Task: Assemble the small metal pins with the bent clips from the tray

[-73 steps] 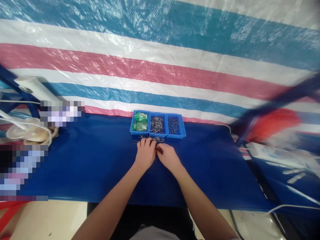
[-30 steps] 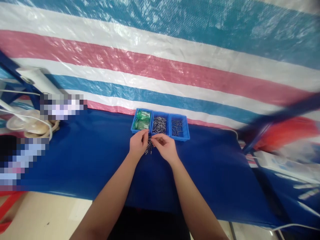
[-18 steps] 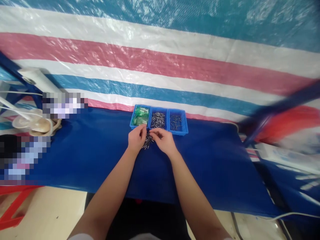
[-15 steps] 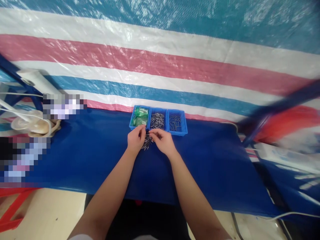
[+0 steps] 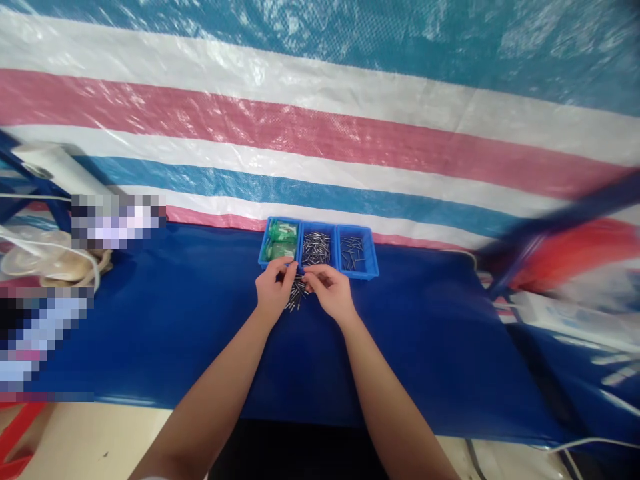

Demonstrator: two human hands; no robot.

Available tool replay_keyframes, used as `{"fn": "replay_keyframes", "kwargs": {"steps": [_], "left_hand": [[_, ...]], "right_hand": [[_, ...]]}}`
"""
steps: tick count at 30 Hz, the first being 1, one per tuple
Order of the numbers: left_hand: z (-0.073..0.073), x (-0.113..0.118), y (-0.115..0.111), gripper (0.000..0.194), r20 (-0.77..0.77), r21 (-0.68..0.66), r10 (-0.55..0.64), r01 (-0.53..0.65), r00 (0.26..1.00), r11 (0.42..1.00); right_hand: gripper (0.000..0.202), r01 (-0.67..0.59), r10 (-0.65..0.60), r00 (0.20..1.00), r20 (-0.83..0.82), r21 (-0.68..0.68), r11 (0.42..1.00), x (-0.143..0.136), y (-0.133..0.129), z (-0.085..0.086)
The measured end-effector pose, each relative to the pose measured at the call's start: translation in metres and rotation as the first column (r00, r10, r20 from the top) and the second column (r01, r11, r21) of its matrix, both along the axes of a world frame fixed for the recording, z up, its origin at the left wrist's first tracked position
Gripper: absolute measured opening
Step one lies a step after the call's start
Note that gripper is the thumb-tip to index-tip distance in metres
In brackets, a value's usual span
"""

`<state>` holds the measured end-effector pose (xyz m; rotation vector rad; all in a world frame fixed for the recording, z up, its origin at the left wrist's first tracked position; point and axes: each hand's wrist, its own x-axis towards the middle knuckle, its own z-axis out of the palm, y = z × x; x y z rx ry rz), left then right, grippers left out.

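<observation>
The pins (image 5: 295, 301), a moment ago strewn loosely along the front of the middle box (image 5: 319, 227), now lie bunched on the worktop (image 5: 415, 340) just before its left corner. That puts them between the two hands, within easy reach of both.

The left hand (image 5: 273, 289) is left of the middle box's front, the right hand (image 5: 332, 291) directly before it. Each grip has thumb and fingers drawn close; whether either pinches a pin, I cannot tell.

The left box (image 5: 262, 263) and right box (image 5: 363, 274) flank the middle box; behind it hangs a striped sheet (image 5: 320, 147), limiting movement. Worktop stretches widely to either side, its front edge well apart.
</observation>
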<state>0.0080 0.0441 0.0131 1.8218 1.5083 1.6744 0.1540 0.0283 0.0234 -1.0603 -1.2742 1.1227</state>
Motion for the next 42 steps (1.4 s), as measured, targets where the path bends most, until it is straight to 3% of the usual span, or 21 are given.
{"fn": "replay_keyframes", "kwargs": {"steps": [10, 20, 42], "left_hand": [[0.007, -0.006, 0.001, 0.021, 0.017, -0.024, 0.034, -0.034, 0.999, 0.999], [0.010, -0.008, -0.002, 0.019, -0.072, -0.071, -0.255, 0.251, 0.964, 0.966], [0.003, -0.003, -0.004, 0.016, -0.068, -0.090, -0.243, 0.236, 0.968, 0.968]], "right_hand": [[0.019, -0.018, 0.012, 0.992, 0.124, 0.053, 0.998, -0.003, -0.006, 0.000], [0.024, 0.156, -0.157, 0.983, -0.093, -0.020, 0.988, 0.001, -0.003, 0.000], [0.020, 0.132, -0.132, 0.981, -0.140, -0.011, 0.991, 0.004, -0.001, -0.004]]}}
